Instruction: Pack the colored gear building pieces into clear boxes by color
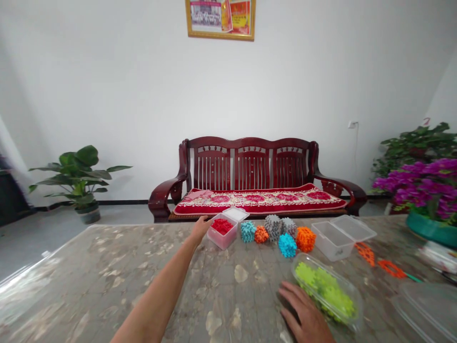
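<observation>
At the far side of the table, my left hand (200,228) grips the left corner of a clear plastic box (223,239) heaped with red pieces (222,226). Its white lid (236,214) lies open behind; some of my left fingers are hidden. Nearer to me, my right hand (303,312) is low over the table with its fingers apart and nothing in them. Just right of it, a clear oval container (357,312) holds lime-green snowflake-like pieces (324,288). Whether the right hand touches this container, I cannot tell.
Blue (287,245), orange (306,239) and grey (273,227) built clusters stand mid-table. Right of them are an open clear box (333,243), orange linked pieces (391,268) and a clear lid (428,305). A flower pot (430,226) stands at the right. Behind is a wooden bench (250,164).
</observation>
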A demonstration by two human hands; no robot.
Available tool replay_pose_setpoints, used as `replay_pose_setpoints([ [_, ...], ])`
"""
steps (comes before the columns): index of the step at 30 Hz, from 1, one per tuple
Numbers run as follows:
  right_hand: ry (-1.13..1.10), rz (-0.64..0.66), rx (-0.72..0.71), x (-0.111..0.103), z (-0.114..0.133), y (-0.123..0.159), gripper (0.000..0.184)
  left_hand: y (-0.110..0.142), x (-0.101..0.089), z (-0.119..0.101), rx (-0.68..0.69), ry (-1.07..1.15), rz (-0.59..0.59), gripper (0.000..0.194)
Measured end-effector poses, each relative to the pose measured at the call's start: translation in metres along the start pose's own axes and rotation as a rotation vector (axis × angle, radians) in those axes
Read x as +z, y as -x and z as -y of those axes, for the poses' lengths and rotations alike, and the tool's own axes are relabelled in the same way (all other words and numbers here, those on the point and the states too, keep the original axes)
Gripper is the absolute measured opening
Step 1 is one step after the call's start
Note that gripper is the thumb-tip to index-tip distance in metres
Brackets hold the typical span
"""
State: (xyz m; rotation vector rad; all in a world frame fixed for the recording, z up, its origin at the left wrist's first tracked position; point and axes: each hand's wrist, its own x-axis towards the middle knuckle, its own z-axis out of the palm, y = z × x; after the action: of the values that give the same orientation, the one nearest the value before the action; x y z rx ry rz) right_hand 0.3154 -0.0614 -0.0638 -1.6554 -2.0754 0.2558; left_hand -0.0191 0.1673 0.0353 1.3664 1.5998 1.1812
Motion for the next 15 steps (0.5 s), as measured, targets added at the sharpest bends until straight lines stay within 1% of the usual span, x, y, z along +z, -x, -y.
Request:
replay_pose_setpoints([
  [4,-0.024,-0.005,0.021,0.000,-0.001,-0.001,0.038,0.005,0.012,-0.001,-0.155,-0.016,0.103,0.035],
  [6,-0.035,-0.001,0.032,-0.001,0.000,-0.001,0.038,0.013,0.012,-0.002,-0.190,-0.018,0.147,0.034],
  [8,-0.039,0.011,0.037,-0.002,0.002,-0.001,0.038,0.026,0.007,-0.001,-0.190,-0.014,0.180,0.030],
  [10,-0.038,0.010,0.037,-0.002,0.002,-0.001,0.037,0.045,0.000,0.002,-0.173,-0.012,0.193,0.026],
  [11,-0.037,0.003,0.034,-0.002,0.003,0.000,0.037,0.056,-0.003,0.005,-0.165,-0.013,0.195,0.027],
  [13,-0.041,-0.013,0.020,-0.003,0.004,0.000,0.036,0.084,-0.010,0.011,-0.158,-0.019,0.212,0.034],
  [15,-0.049,-0.017,0.002,-0.003,0.006,0.000,0.035,0.114,-0.016,0.016,-0.155,-0.022,0.252,0.037],
])
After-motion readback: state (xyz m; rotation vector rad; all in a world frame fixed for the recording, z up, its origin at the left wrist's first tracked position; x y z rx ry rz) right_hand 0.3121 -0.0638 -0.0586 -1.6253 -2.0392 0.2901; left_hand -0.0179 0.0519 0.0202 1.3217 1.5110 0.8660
